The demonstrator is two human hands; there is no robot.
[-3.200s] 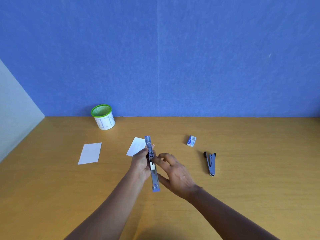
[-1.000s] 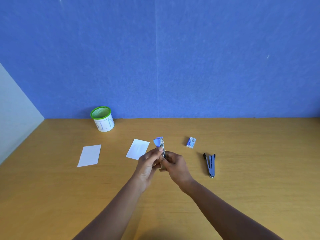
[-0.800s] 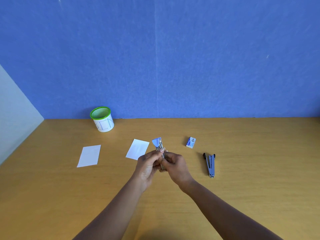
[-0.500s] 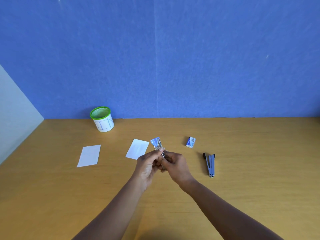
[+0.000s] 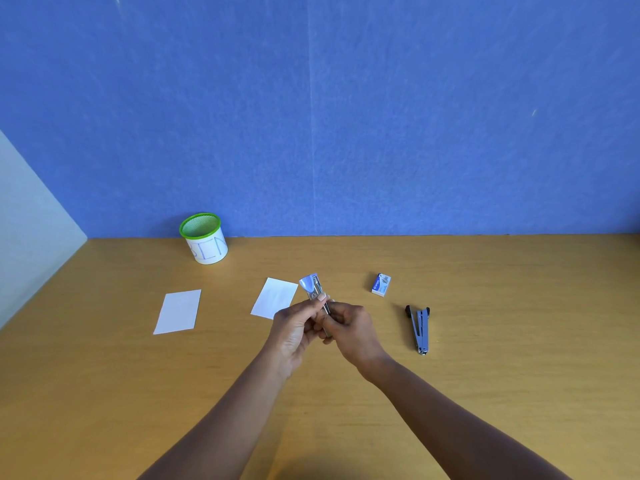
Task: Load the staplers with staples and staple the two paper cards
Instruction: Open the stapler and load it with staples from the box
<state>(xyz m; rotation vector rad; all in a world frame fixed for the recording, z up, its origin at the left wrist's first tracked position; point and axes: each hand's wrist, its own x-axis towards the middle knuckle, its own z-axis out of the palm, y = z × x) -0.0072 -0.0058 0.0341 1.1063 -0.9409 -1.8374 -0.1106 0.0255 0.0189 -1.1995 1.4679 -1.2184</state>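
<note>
Wooden desk [image 5: 485, 375] against a blue wall [image 5: 415, 133]. Fingers [image 5: 313, 306] of left hand [image 5: 294, 330] and right hand [image 5: 353, 330] grasp the stapler [image 5: 313, 287] above mid-desk, just right of a card [image 5: 275, 297]. Judged rigid, light, slick metal: grip its sides, clear of the hinge.

I am looking down at a wooden bench [image 5: 519, 306]. A green-rimmed mesh cup [image 5: 204, 239] is standing at its back edge, left of centre. Two white paper cards are lying flat and well apart: the left card [image 5: 177, 311] and the middle card [image 5: 275, 297]. A small staple box [image 5: 381, 285] is sitting right of centre, and near it, closer to me, a grey stapler [image 5: 420, 329] is lying with its arms parted at the far end.
</note>
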